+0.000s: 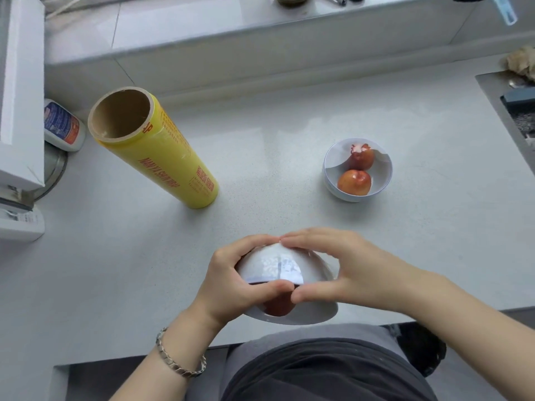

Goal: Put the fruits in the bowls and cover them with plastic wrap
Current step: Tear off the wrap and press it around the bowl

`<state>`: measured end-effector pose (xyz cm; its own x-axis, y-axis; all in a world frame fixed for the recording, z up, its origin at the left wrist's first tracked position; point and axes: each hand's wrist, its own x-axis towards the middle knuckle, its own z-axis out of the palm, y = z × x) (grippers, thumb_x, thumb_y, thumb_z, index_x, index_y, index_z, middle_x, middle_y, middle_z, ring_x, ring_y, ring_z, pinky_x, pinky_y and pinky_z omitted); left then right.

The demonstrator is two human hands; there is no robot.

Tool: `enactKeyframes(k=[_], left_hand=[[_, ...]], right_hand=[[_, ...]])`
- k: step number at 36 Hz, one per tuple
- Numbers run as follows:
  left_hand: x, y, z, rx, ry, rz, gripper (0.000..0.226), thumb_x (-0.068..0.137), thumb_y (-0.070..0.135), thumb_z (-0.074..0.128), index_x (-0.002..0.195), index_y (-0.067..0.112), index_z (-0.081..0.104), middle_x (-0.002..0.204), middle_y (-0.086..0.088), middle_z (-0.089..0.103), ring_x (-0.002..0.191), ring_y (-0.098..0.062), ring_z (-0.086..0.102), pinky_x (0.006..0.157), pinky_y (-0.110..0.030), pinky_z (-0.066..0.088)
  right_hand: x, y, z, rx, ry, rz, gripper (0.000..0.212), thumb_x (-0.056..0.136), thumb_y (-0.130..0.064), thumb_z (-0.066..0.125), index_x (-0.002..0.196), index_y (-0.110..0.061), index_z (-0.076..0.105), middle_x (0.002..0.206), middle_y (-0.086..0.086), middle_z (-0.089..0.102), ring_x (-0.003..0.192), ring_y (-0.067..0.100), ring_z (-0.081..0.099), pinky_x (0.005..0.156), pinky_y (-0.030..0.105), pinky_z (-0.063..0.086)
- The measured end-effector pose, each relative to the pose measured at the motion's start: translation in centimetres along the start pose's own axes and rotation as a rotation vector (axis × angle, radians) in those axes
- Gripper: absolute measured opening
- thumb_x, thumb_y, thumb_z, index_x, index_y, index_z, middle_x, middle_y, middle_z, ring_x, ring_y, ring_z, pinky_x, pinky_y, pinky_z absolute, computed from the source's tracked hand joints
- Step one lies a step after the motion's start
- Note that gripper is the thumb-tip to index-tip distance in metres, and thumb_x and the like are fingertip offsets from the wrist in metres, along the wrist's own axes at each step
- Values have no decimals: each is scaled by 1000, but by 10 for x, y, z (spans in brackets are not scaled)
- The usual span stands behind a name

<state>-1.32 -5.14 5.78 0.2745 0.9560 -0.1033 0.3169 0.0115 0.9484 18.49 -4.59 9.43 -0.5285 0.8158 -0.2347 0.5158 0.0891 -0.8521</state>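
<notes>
A white bowl [315, 312] sits near the counter's front edge with a red fruit [279, 307] inside, and shiny plastic wrap [275, 267] is stretched over its top. My left hand [231, 282] grips the bowl's left side, thumb pressing on the wrap. My right hand [341, 270] curls around the right side, fingers on the far rim and thumb on the wrap. A second white bowl [333, 166] stands further back on the right, holding two red-orange fruits [354, 182]; a glossy sheen lies over it. A yellow roll of plastic wrap [162, 151] stands upright at the left.
A white box [20, 96] and a small labelled bottle [62, 125] crowd the left edge. A sink [518, 111] sits at the far right. A raised ledge [231, 41] runs along the back of the grey counter [260, 140].
</notes>
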Motion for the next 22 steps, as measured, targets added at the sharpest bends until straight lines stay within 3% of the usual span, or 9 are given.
enactKeyframes(k=[7, 11, 14, 18, 22], left_hand=[[1, 4, -3, 40, 6, 42, 49, 46, 47, 77, 91, 36, 63, 92, 28, 67, 86, 5, 62, 76, -8, 45], [3, 2, -2, 60, 28, 99, 47, 49, 65, 76, 90, 44, 65, 97, 28, 64, 91, 2, 61, 81, -12, 45], [2, -3, 1, 2, 65, 73, 47, 54, 73, 70, 92, 46, 67, 102, 24, 56, 98, -6, 58, 88, -20, 45], [1, -4, 5, -52, 58, 40, 45, 56, 67, 73, 92, 41, 69, 106, 18, 65, 103, -8, 61, 90, -21, 46], [2, -5, 8, -119, 47, -69, 39, 53, 43, 74, 89, 29, 66, 100, 13, 72, 97, -10, 66, 87, -25, 50]], right_hand=[[9, 0, 4, 69, -68, 119, 61, 65, -42, 77, 121, -39, 53, 114, -22, 62, 107, -5, 55, 94, 24, 46], [13, 4, 6, 170, -57, 190, 57, 60, -36, 83, 111, -37, 58, 103, -20, 66, 98, -5, 59, 91, 24, 49], [16, 5, 7, 204, -66, 237, 57, 45, -53, 77, 98, -40, 59, 95, -18, 67, 90, -4, 61, 86, 23, 51], [16, 11, 9, 220, -86, 316, 62, 39, -63, 68, 93, -32, 62, 89, -11, 67, 85, 3, 63, 80, 29, 52], [14, 18, 12, 345, -75, 343, 67, 43, -59, 69, 100, -25, 63, 97, -3, 69, 91, 12, 66, 86, 35, 51]])
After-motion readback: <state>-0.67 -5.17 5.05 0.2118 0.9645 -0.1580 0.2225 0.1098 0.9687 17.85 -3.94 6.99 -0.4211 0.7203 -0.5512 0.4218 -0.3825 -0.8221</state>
